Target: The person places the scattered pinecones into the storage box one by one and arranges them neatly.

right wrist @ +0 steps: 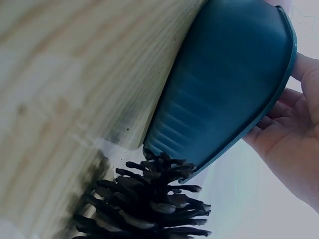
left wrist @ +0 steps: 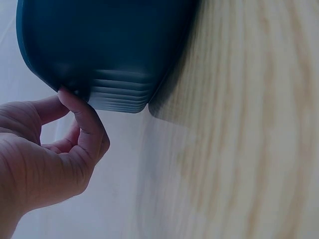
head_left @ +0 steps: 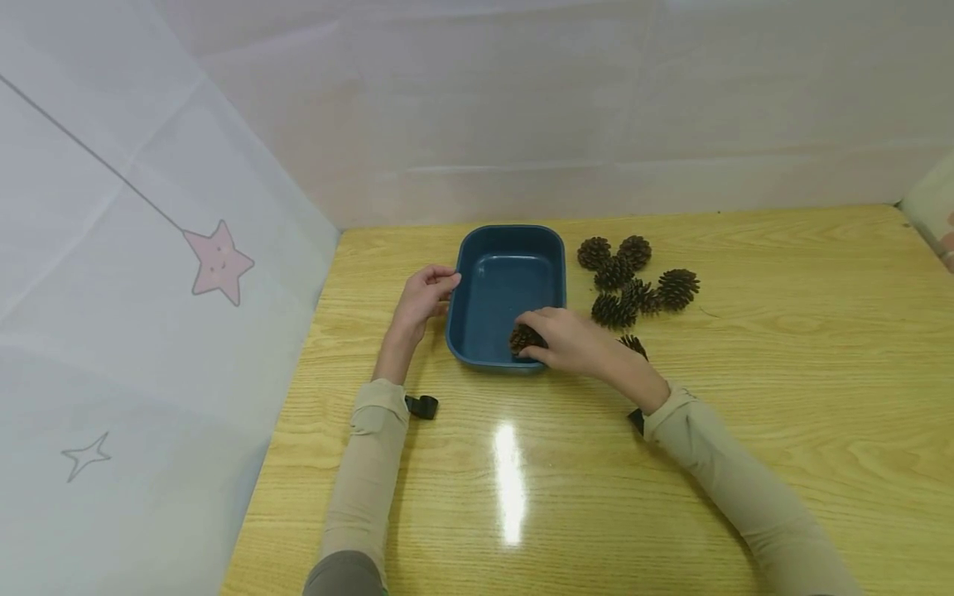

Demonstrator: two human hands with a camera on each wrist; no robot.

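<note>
A dark blue rectangular basin [head_left: 507,298] with rounded corners stands on the table. My left hand [head_left: 425,300] pinches its left rim between thumb and fingers; the left wrist view shows the left hand [left wrist: 60,134] at the rim's edge. Over the basin's near right corner, my right hand [head_left: 570,339] grips a brown pine cone [head_left: 524,339], its fingers and thumb curled round it. In the right wrist view the right hand [right wrist: 294,104] reaches over the rim, and the gripped cone is hidden there. A loose pine cone [head_left: 633,346] lies under the right forearm.
Several pine cones [head_left: 614,273] lie in a cluster right of the basin. Another pine cone [right wrist: 149,199] looms close in the right wrist view. The wooden table [head_left: 782,372] meets a pale wall covering [head_left: 484,108] behind and at the left.
</note>
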